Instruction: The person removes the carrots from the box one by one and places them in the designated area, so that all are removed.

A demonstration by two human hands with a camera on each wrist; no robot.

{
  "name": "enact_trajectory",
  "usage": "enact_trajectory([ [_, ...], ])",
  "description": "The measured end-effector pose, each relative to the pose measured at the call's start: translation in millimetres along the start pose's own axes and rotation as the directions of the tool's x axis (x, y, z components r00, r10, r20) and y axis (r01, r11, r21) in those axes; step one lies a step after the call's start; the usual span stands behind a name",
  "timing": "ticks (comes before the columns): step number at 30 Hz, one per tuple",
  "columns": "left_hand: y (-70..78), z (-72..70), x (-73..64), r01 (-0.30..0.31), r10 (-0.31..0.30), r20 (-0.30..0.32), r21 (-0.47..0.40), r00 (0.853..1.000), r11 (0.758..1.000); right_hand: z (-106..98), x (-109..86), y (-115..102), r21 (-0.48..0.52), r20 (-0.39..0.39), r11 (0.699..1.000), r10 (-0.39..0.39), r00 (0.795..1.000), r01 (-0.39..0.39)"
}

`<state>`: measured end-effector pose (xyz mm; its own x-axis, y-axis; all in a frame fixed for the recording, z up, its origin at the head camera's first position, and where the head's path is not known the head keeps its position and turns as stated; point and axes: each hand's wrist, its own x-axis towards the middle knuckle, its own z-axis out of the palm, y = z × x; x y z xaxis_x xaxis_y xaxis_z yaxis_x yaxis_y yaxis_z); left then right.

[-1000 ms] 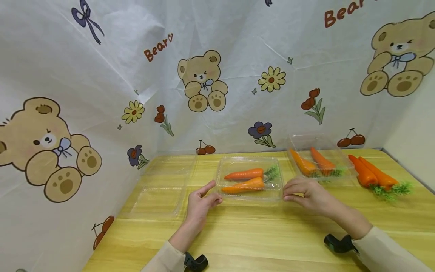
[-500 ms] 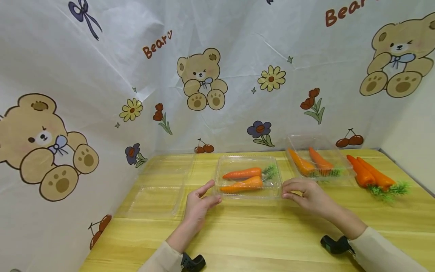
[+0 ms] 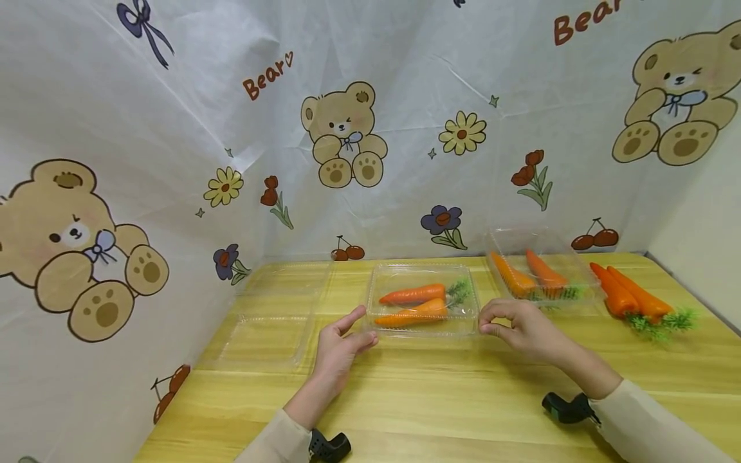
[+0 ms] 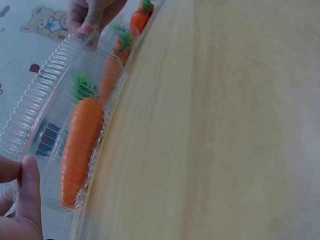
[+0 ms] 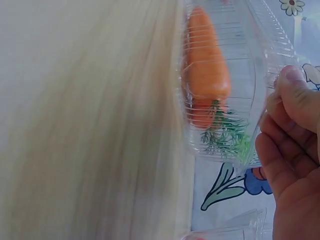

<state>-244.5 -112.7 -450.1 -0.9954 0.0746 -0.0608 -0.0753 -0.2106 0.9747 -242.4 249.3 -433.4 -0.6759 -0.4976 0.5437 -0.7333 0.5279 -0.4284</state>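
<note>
A clear plastic clamshell box [image 3: 425, 273] with two orange carrots [image 3: 413, 313] in it sits in the middle of the table. The carrots' green tops [image 5: 225, 132] point to the right side. My left hand [image 3: 338, 354] holds the box's left edge near the front corner, with the thumb [image 4: 30, 187] against the plastic. At the right edge, my right hand [image 3: 523, 329] pinches the rim between thumb [image 5: 297, 92] and curled fingers. In the left wrist view the box's ribbed side [image 4: 37, 95] shows between both hands.
Another clear box [image 3: 532, 239] with two carrots stands behind my right hand. Two loose carrots [image 3: 631, 297] lie to its right. An open clear box [image 3: 266, 321] lies at the left. A patterned cloth [image 3: 399, 218] hangs along the table's back edge.
My right hand has shifted very slightly along the box's right edge. The left hand and the carrots stay in place; the view has tilted a little.
</note>
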Motion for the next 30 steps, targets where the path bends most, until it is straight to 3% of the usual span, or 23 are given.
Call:
enact_trajectory([
  [11,1.3,-0.3,-2.4,-0.015,0.015,0.012,0.027,1.000,1.000,-3.4,5.6,-6.5,0.059,0.052,0.997,0.052,0.997,-0.055],
  [20,0.5,-0.8,-0.9,-0.003,0.003,0.005,0.029,1.000,1.000,-13.6,8.5,-3.8,0.107,0.069,0.994,-0.030,0.997,0.023],
  [30,0.3,-0.6,0.5,-0.027,0.027,0.009,0.007,1.000,1.000,-34.0,20.0,-7.1,0.027,0.060,0.999,-0.023,0.998,0.021],
])
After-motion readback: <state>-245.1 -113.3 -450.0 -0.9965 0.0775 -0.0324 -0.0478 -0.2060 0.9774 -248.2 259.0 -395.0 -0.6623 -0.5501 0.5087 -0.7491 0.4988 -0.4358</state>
